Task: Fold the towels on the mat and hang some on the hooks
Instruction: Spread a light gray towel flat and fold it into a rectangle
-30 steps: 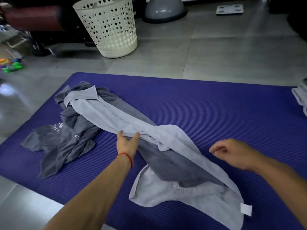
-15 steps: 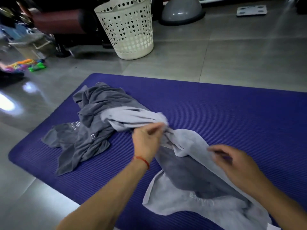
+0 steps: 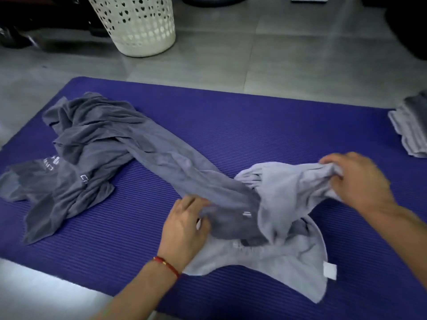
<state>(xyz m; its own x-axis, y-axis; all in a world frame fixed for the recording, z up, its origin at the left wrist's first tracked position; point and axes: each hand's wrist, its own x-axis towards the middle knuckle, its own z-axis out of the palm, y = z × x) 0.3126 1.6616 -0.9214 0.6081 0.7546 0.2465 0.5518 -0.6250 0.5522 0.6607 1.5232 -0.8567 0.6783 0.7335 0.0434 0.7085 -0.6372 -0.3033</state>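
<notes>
1. A light grey towel lies crumpled on the purple mat, overlapping a dark grey towel.
2. The right hand grips the light towel's bunched end.
3. The left hand rests curled on the dark towel; whether it grips is unclear.

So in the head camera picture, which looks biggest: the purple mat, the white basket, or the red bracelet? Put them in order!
1. Purple mat, biggest by far.
2. White laundry basket; its top is cut off and it stands farther away, so it looks smaller than it is.
3. Red bracelet on the left wrist, tiniest.
</notes>
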